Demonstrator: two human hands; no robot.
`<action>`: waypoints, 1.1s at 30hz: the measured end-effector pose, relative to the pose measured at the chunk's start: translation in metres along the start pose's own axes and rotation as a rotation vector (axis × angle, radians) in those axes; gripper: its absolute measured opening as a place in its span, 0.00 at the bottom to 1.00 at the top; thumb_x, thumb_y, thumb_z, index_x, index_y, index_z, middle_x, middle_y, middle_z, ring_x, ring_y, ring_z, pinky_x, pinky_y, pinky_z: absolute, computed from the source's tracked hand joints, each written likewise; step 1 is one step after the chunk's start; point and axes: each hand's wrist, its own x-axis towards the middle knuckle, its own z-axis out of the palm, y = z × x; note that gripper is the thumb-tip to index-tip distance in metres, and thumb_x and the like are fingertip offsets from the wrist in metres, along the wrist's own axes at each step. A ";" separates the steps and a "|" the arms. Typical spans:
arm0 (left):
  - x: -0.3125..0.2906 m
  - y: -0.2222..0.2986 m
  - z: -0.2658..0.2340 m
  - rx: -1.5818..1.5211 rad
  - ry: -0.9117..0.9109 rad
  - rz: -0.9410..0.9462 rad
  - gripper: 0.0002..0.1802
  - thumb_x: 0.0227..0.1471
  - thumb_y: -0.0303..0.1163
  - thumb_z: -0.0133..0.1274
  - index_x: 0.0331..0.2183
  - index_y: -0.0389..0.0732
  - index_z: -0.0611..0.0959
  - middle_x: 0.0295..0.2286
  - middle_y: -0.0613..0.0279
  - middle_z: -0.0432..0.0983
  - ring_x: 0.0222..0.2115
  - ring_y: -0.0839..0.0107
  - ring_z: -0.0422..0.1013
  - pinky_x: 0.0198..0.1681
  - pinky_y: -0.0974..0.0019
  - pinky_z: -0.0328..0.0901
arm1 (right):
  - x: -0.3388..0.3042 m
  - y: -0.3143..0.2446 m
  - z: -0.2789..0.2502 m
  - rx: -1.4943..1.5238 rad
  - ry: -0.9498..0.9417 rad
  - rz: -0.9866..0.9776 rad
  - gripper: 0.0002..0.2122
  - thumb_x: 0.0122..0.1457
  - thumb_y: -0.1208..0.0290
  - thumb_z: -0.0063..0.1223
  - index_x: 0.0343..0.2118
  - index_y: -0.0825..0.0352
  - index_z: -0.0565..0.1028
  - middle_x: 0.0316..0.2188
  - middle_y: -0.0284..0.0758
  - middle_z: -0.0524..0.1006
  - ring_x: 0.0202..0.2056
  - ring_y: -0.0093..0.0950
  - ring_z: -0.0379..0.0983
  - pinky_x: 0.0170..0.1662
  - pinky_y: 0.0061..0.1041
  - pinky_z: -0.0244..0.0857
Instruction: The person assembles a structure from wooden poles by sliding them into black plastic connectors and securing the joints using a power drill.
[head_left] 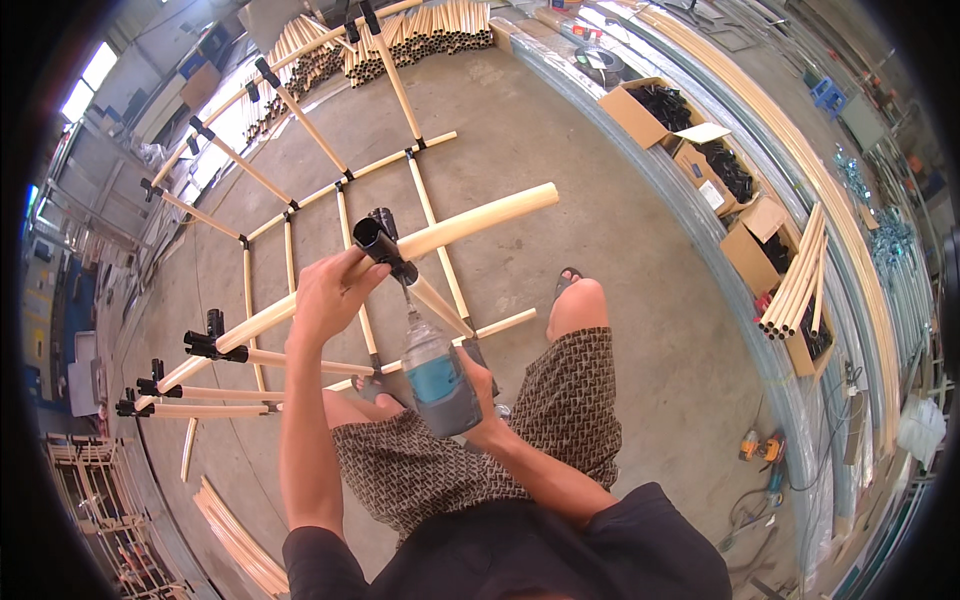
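Observation:
My right hand (480, 393) is wrapped around a clear plastic bottle (430, 370) with a blue label. Its lower part looks dark, and I cannot tell whether that is liquid. The bottle tilts a little, its narrow tip up against the underside of a black pipe joint (378, 240). My left hand (338, 290) closes on that joint from the left, thumb and fingers at its edge. Through the joint runs a long pale wood-coloured pipe (480, 220), and another pipe (440, 305) slants down from it. These belong to a large pipe frame (345, 190) around my legs.
More black joints (215, 340) sit along the frame at left. Loose pipes (238, 535) lie on the floor at lower left. Stacked pipes (420, 40) fill the back. Cardboard boxes (635, 115) of black joints line the right, near cordless drills (762, 447) and cables.

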 end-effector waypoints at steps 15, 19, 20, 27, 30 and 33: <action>-0.007 0.022 0.016 0.154 0.279 0.005 0.15 0.46 0.44 0.68 0.29 0.42 0.86 0.22 0.59 0.76 0.26 0.58 0.73 0.33 0.60 0.66 | -0.015 0.005 -0.074 -0.122 -0.538 -0.022 0.34 0.47 0.75 0.65 0.59 0.72 0.64 0.47 0.52 0.74 0.48 0.54 0.72 0.49 0.41 0.68; -0.019 0.034 0.036 0.225 0.394 -0.030 0.18 0.49 0.41 0.66 0.37 0.39 0.83 0.34 0.56 0.77 0.40 0.54 0.71 0.49 0.55 0.60 | 0.013 0.012 -0.131 -0.099 -0.607 -0.043 0.31 0.48 0.76 0.65 0.57 0.72 0.68 0.45 0.49 0.77 0.47 0.46 0.77 0.48 0.35 0.71; -0.024 0.036 0.042 0.218 0.350 -0.175 0.21 0.53 0.41 0.63 0.43 0.38 0.80 0.45 0.51 0.75 0.51 0.51 0.67 0.58 0.51 0.55 | 0.022 0.014 -0.146 -0.067 -0.568 -0.149 0.26 0.53 0.78 0.62 0.56 0.71 0.70 0.44 0.43 0.79 0.44 0.35 0.79 0.46 0.28 0.73; -0.026 0.098 0.115 0.060 0.931 -0.531 0.27 0.63 0.44 0.55 0.52 0.31 0.73 0.56 0.47 0.69 0.61 0.55 0.63 0.64 0.51 0.57 | 0.088 0.004 -0.248 0.636 -0.589 0.260 0.21 0.57 0.77 0.59 0.54 0.72 0.71 0.41 0.36 0.77 0.41 0.29 0.77 0.44 0.25 0.71; -0.020 0.119 0.154 -0.670 1.012 -0.747 0.27 0.65 0.44 0.52 0.54 0.31 0.72 0.52 0.47 0.73 0.53 0.57 0.71 0.55 0.57 0.68 | 0.140 -0.010 -0.294 1.140 -0.591 0.717 0.15 0.65 0.73 0.51 0.54 0.70 0.72 0.39 0.33 0.78 0.38 0.25 0.78 0.41 0.25 0.75; 0.035 0.166 0.178 -1.292 1.010 -0.683 0.22 0.67 0.42 0.51 0.51 0.33 0.73 0.49 0.48 0.75 0.49 0.58 0.74 0.50 0.59 0.72 | 0.170 0.014 -0.333 -0.101 -0.419 -0.229 0.13 0.65 0.67 0.53 0.49 0.67 0.75 0.37 0.36 0.79 0.34 0.29 0.79 0.35 0.28 0.76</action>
